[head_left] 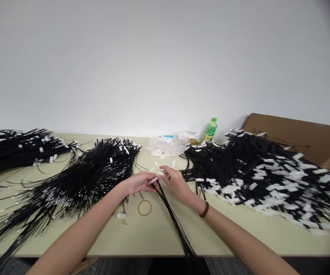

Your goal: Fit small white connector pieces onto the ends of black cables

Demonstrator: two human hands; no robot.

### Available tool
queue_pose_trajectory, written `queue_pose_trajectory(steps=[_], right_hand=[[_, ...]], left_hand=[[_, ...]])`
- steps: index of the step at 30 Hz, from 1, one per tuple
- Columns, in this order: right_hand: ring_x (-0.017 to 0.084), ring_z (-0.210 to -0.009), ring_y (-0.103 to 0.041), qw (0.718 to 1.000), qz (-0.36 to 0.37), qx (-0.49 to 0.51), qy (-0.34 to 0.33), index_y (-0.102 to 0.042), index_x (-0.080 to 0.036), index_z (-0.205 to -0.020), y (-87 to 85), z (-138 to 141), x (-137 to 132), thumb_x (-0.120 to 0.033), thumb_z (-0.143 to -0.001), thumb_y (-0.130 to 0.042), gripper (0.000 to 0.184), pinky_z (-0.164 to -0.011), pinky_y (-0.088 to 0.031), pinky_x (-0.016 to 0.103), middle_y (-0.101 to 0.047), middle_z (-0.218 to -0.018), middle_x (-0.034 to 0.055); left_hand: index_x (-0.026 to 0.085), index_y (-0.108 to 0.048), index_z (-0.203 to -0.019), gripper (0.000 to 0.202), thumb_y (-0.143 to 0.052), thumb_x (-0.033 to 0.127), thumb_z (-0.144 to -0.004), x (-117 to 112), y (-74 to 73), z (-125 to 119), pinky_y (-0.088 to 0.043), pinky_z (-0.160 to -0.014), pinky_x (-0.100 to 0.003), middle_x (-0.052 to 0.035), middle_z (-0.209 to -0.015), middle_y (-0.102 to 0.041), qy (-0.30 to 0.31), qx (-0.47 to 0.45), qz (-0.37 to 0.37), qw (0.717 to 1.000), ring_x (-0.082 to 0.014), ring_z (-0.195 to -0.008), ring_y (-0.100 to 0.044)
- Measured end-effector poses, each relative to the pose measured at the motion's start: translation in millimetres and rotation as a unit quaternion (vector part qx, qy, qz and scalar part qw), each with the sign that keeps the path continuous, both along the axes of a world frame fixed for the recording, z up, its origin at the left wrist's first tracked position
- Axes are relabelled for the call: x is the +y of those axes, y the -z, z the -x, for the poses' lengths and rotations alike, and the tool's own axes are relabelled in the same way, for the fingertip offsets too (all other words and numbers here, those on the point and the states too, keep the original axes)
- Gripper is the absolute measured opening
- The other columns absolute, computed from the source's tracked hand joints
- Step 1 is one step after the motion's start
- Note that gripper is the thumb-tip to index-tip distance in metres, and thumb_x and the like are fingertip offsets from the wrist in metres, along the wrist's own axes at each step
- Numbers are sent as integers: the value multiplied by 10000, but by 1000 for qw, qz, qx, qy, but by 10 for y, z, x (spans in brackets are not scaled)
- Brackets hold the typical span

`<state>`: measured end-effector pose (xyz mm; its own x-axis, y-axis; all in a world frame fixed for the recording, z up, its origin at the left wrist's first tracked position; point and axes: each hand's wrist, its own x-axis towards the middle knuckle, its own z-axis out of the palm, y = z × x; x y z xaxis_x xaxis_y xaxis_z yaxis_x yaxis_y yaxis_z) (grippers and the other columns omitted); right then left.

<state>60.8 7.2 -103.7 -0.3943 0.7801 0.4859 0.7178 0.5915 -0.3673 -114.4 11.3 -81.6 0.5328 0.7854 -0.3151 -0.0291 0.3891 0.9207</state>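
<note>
Near the middle of the table my left hand pinches the upper end of a thin bundle of black cables. A white connector shows at that end, by the fingertips. From there the bundle runs down over the table's front edge toward my lap. Just to the right, my right hand has thumb and fingers closed around a small white connector piece, close to the bundle's end. Loose white pieces lie on the table beyond the hands. Part of the left fingers is hidden behind the bundle.
Piles of black cables with white ends lie at left and right. A rubber band and a white connector rest in front. At the back are a plastic bag, a green-capped bottle and a cardboard box.
</note>
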Motion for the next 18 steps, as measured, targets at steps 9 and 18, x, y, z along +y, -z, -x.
queue_pose_trajectory(steps=[9, 18], right_hand=[[135, -686, -544, 990, 16, 124, -67, -619, -201, -928, 43, 4, -174, -161, -795, -572, 146, -659, -421, 235, -612, -760, 19], [130, -611, -535, 975, 99, 186, -75, -613, -198, -952, 73, 14, -154, -194, -794, -564, 166, -629, -413, 243, -626, -712, 0]], left_hand=[[116, -589, -794, 281, -562, 395, -777, 31, 38, -7, -483, -654, -275, -50, -721, -616, 1, 10, 0, 1000, -128, -635, -585], [122, -589, -845, 286, -612, 387, -739, -1, 29, -18, -475, -627, -255, -38, -757, -590, 22, 46, -54, 997, -120, -672, -573]])
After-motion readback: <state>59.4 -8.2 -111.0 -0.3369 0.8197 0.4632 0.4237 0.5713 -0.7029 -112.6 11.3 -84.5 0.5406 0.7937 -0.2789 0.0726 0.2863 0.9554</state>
